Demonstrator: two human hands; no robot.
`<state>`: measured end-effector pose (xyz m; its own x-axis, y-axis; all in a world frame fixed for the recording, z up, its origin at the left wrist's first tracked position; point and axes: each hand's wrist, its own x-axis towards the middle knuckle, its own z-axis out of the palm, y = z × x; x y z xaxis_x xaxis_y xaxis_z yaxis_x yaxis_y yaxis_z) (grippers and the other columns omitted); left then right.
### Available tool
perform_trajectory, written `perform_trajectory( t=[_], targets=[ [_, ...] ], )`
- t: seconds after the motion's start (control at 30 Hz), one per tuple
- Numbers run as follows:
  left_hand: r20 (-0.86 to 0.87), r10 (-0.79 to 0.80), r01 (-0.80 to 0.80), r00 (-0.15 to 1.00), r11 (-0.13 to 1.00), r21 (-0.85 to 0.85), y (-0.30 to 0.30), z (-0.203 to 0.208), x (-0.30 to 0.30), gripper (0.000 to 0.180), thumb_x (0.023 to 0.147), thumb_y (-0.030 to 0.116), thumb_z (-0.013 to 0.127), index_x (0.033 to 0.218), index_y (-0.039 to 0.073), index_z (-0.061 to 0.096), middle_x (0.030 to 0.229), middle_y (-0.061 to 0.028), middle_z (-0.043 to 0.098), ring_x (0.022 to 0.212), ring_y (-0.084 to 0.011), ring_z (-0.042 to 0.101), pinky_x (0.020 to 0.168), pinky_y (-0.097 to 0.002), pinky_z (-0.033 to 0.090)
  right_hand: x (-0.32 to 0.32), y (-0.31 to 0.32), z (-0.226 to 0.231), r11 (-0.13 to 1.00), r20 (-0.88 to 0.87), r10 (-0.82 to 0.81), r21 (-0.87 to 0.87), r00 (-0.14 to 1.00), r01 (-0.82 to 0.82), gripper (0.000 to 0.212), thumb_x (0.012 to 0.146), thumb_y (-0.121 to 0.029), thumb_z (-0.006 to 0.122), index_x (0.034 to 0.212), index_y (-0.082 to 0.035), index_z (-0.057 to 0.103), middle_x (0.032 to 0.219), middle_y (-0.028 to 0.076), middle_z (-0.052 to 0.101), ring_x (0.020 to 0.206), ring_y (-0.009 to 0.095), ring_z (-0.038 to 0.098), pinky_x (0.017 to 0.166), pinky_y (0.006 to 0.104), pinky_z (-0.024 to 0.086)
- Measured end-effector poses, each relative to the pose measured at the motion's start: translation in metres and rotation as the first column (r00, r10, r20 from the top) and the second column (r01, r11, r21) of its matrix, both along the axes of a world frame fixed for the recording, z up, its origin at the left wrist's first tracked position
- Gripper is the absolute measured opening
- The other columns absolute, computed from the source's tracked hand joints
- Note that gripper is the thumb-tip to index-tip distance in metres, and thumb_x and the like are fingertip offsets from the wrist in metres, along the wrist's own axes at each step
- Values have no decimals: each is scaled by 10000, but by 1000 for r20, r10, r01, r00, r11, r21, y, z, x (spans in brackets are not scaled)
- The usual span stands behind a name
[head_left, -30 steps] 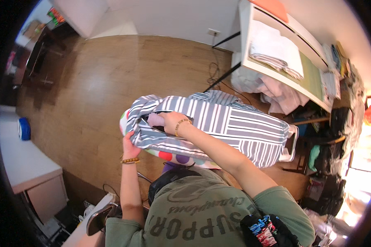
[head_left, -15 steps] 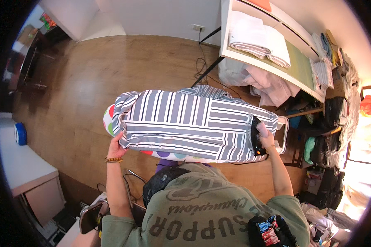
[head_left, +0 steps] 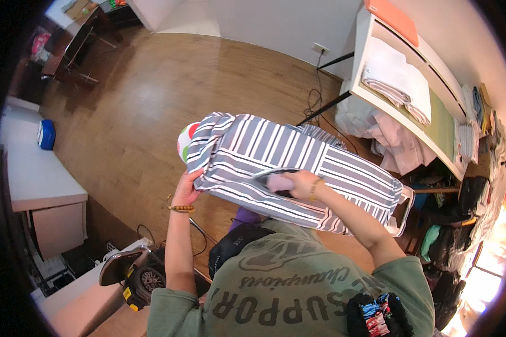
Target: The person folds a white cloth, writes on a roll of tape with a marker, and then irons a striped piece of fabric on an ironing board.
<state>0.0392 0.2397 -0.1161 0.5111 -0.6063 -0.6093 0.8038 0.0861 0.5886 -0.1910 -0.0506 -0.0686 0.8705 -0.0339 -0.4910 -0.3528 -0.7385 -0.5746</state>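
Note:
A grey, white and black striped cloth (head_left: 275,137) is spread over an ironing board (head_left: 184,147), whose coloured dots show at its left end. My right hand (head_left: 305,185) is closed round the pale handle of an iron (head_left: 278,183). The iron is slightly blurred and rests on the cloth left of its middle. At the cloth's near left corner, my left hand (head_left: 189,187) pinches the edge of the fabric. Some of the cloth hangs over the board's far side, and my right forearm hides part of its near right area.
A white desk (head_left: 361,78) holding folded white cloths (head_left: 396,76) stands at the far right, with bagged fabric (head_left: 396,137) beneath it. A cord (head_left: 319,92) runs down from a wall socket. To the left is a white cabinet (head_left: 45,174) with a blue object (head_left: 46,135).
My right hand has slid the iron leftward along the cloth, from its right end to left of the middle. My left hand still pinches the corner. The whole view has turned and shifted.

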Motion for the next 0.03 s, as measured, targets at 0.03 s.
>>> perform_trajectory(
  t=[0.03],
  targets=[
    [-20, 44, -44, 999, 999, 1, 5, 2, 0, 516, 808, 96, 617, 1279, 54, 410, 1194, -105, 548, 1033, -257, 572, 817, -394, 510, 9, 4, -1, 1000, -1, 25, 1, 1000, -25, 502, 626, -149, 587, 1125, -117, 551, 898, 204, 631, 840, 352, 616, 770, 416, 489]
  ],
)
